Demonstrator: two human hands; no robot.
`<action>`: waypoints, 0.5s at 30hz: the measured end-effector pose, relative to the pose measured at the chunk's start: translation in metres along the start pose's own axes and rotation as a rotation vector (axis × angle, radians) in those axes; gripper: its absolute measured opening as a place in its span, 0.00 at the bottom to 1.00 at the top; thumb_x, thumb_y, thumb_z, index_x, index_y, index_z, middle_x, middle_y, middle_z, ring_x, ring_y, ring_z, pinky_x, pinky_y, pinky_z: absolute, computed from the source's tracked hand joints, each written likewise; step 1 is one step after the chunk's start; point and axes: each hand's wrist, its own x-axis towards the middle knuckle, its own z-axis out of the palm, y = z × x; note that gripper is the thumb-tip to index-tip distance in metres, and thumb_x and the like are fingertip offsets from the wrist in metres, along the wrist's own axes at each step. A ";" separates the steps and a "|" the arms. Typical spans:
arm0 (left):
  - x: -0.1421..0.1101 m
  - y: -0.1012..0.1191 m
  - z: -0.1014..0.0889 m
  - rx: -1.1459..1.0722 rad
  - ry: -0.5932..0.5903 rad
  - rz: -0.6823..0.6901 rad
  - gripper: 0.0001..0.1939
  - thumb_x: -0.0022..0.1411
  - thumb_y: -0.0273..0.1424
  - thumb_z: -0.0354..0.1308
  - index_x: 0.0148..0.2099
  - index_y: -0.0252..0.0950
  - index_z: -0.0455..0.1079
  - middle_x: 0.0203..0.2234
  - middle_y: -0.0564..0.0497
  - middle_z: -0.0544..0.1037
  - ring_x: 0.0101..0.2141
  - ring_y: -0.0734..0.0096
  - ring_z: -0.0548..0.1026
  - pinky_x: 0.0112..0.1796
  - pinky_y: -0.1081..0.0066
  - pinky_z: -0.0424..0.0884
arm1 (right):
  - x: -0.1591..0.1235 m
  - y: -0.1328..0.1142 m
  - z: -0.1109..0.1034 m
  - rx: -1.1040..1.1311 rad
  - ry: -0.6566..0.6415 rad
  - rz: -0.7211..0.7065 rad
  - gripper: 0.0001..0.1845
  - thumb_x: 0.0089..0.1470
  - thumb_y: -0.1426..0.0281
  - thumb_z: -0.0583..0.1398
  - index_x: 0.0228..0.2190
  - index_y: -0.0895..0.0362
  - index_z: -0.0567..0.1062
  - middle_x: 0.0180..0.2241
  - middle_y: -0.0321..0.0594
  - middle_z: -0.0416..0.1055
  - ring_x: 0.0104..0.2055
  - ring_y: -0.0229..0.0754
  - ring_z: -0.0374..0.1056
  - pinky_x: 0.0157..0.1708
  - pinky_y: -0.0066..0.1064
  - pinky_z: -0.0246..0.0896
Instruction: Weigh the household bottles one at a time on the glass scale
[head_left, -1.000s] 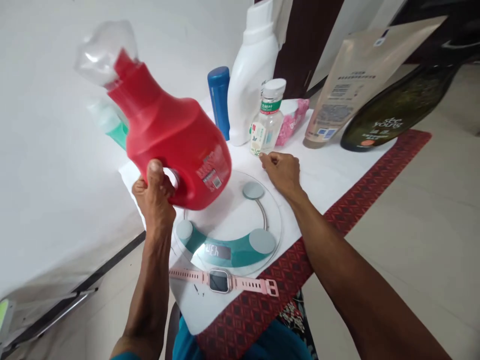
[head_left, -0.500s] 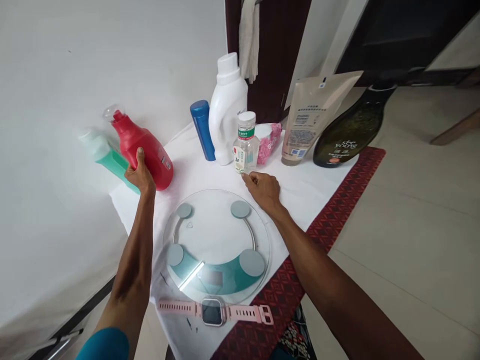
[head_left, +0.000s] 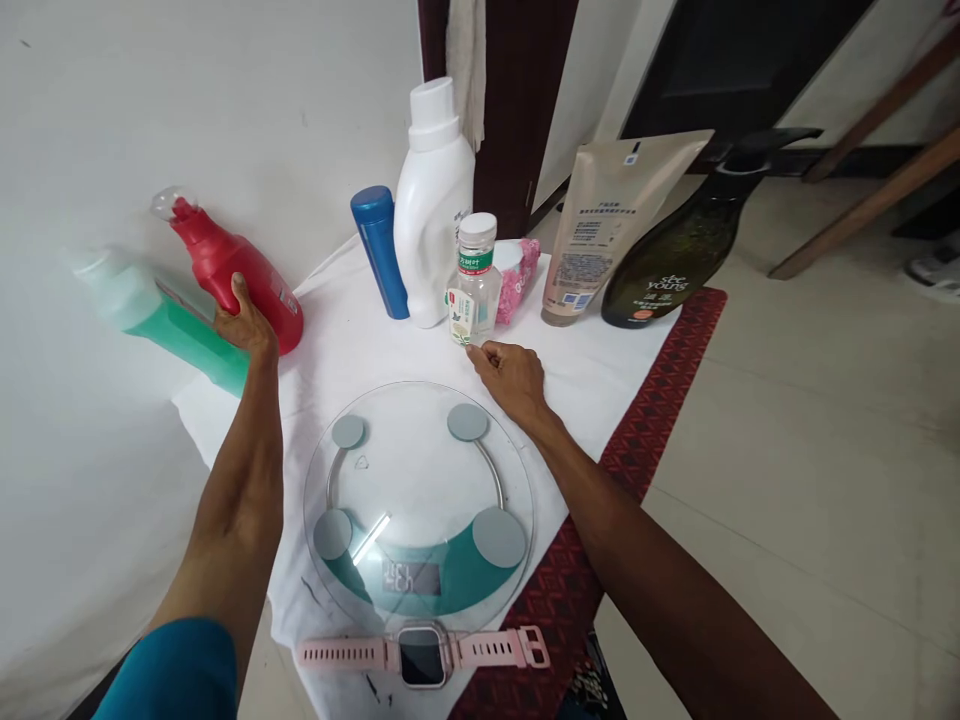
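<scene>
My left hand (head_left: 247, 325) is wrapped around a red bottle (head_left: 225, 250) with a clear cap, which leans to the left at the table's far left corner. Behind it a green bottle (head_left: 184, 335) with a pale top also leans left, partly hidden by the hand. Closed into a loose fist, my right hand (head_left: 514, 380) rests on the white cloth, its fingertips at the base of a small clear jar (head_left: 486, 292) with a white lid. Between my arms lies a round glass scale (head_left: 412, 480), its display showing digits.
Behind the jar stand a blue cylinder (head_left: 380, 255), a white jug (head_left: 429, 220) and a pink packet (head_left: 520, 285). To the right are a beige tube (head_left: 592, 225) and a dark pump bottle (head_left: 667, 250). A pink-strapped watch (head_left: 421, 655) lies along the near edge.
The view has shifted slightly, so most things sit further left. Digits now show on the scale's display, which looked blank before. Both hands keep their places by the red bottle and jar.
</scene>
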 end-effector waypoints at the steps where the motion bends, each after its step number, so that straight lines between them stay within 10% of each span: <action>1: -0.001 0.002 -0.001 0.058 0.068 -0.031 0.34 0.81 0.65 0.40 0.34 0.42 0.54 0.28 0.59 0.59 0.39 0.74 0.72 0.41 0.60 0.58 | 0.000 -0.001 0.000 0.000 -0.002 0.002 0.27 0.70 0.57 0.59 0.19 0.49 0.61 0.21 0.36 0.64 0.28 0.44 0.57 0.35 0.39 0.47; 4: -0.019 0.015 -0.016 0.159 0.130 -0.010 0.33 0.79 0.64 0.56 0.39 0.39 0.59 0.38 0.51 0.70 0.58 0.55 0.77 0.52 0.51 0.63 | -0.001 -0.004 -0.002 -0.006 -0.015 0.016 0.27 0.70 0.58 0.59 0.20 0.50 0.61 0.21 0.36 0.64 0.28 0.44 0.58 0.35 0.38 0.46; 8: -0.071 0.048 -0.030 0.225 -0.107 0.239 0.38 0.67 0.61 0.74 0.60 0.38 0.67 0.66 0.33 0.73 0.81 0.33 0.52 0.71 0.32 0.56 | -0.002 -0.008 -0.004 -0.024 -0.034 0.028 0.27 0.72 0.59 0.59 0.20 0.50 0.60 0.22 0.36 0.65 0.29 0.43 0.59 0.36 0.38 0.46; 11: -0.105 0.087 0.002 0.087 -0.500 0.153 0.39 0.74 0.56 0.71 0.75 0.44 0.63 0.75 0.36 0.68 0.82 0.43 0.56 0.78 0.39 0.56 | -0.003 -0.009 -0.005 -0.048 -0.035 0.031 0.28 0.73 0.60 0.58 0.20 0.51 0.60 0.23 0.37 0.67 0.30 0.44 0.60 0.36 0.37 0.46; 15: -0.125 0.133 0.081 -0.043 -0.640 -0.135 0.34 0.83 0.41 0.67 0.78 0.33 0.58 0.76 0.34 0.68 0.73 0.60 0.71 0.74 0.59 0.67 | -0.004 -0.012 -0.007 -0.058 -0.044 0.037 0.27 0.74 0.61 0.59 0.21 0.51 0.61 0.25 0.38 0.69 0.32 0.44 0.62 0.37 0.37 0.46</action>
